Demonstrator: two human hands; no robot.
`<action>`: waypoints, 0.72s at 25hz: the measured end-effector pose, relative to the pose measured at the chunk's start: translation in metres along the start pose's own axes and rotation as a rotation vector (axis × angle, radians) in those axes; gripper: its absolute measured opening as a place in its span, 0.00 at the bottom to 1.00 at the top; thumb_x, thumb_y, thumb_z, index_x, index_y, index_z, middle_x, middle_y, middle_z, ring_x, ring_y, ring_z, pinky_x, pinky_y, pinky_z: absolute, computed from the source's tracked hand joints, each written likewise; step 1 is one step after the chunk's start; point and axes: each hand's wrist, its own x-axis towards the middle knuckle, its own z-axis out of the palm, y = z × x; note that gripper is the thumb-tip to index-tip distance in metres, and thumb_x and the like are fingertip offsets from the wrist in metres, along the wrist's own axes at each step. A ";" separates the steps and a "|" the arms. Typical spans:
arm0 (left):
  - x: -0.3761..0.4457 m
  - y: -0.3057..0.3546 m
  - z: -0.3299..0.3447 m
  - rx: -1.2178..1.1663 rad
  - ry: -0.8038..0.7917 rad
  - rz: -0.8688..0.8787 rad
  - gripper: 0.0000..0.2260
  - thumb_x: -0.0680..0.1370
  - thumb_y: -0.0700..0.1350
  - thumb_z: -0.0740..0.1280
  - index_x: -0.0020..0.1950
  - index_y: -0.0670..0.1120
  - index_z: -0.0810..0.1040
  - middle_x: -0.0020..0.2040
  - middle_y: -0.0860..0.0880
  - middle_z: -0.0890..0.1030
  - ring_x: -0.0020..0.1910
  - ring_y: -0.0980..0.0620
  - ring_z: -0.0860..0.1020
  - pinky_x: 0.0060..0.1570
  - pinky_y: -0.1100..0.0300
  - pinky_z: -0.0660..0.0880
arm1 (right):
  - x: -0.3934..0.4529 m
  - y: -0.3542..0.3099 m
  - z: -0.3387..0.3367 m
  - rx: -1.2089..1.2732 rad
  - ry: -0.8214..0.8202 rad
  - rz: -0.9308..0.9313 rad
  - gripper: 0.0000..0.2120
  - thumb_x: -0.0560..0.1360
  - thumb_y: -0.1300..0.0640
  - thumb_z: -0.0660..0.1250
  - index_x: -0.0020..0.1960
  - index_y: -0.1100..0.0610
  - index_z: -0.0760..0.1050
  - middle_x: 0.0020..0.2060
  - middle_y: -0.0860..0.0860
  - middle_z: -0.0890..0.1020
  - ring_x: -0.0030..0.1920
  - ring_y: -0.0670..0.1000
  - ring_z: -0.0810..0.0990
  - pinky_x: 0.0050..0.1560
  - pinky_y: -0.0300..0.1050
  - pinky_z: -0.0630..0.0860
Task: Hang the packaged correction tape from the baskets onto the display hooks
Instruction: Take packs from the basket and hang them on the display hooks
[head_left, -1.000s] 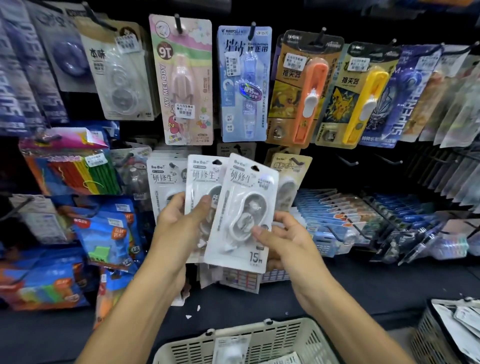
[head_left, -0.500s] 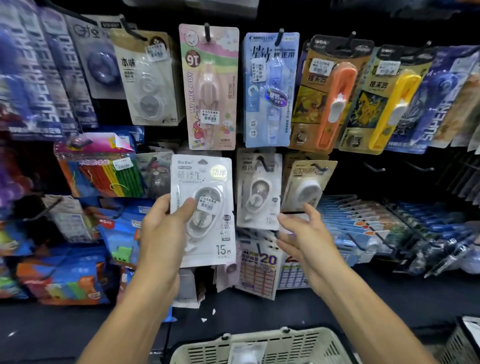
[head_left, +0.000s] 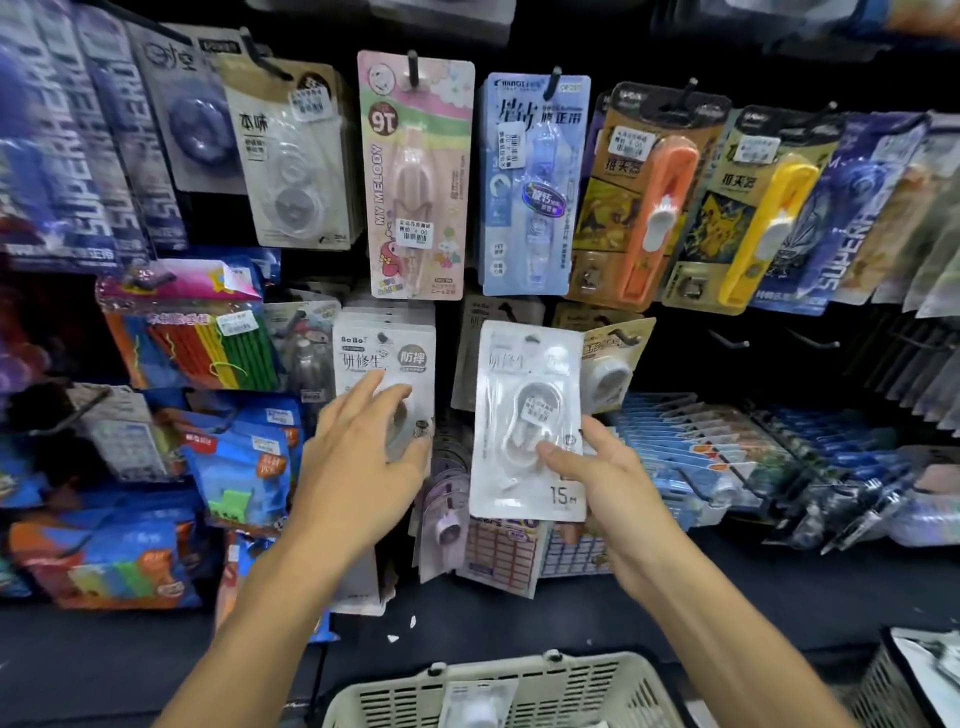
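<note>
A dark shop display wall carries rows of hooks hung with stationery packs. The right hand (head_left: 602, 483) pinches a white correction tape pack (head_left: 524, 415) by its lower right corner, upright before the middle row. The left hand (head_left: 358, 462), fingers spread loosely, touches the hung stack of white packs (head_left: 384, 353) just beside it. Below, a cream basket (head_left: 571, 686) holds another pack; a second basket (head_left: 883, 680) sits at the lower right corner.

Head camera looks forward and down, close to the display hooks (head_left: 553, 83).
</note>
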 end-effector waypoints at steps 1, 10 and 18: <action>0.001 -0.002 -0.001 -0.038 -0.040 -0.023 0.26 0.81 0.51 0.68 0.79 0.54 0.66 0.83 0.57 0.57 0.81 0.51 0.55 0.77 0.47 0.58 | -0.001 0.002 -0.001 -0.021 0.041 0.051 0.11 0.79 0.56 0.69 0.59 0.45 0.80 0.45 0.49 0.88 0.24 0.47 0.78 0.19 0.35 0.65; -0.003 -0.002 0.012 -0.112 -0.099 0.010 0.36 0.80 0.49 0.69 0.82 0.60 0.54 0.84 0.61 0.45 0.82 0.53 0.51 0.78 0.46 0.58 | 0.074 -0.013 0.044 0.176 0.170 0.410 0.18 0.78 0.51 0.71 0.62 0.56 0.68 0.54 0.54 0.71 0.52 0.61 0.80 0.46 0.55 0.82; -0.065 -0.067 0.087 -0.018 -0.390 -0.060 0.06 0.77 0.43 0.69 0.53 0.52 0.77 0.46 0.48 0.83 0.47 0.44 0.80 0.48 0.53 0.75 | -0.023 0.200 -0.012 -0.163 -0.041 0.612 0.06 0.80 0.56 0.67 0.54 0.57 0.79 0.45 0.58 0.86 0.35 0.55 0.84 0.33 0.44 0.80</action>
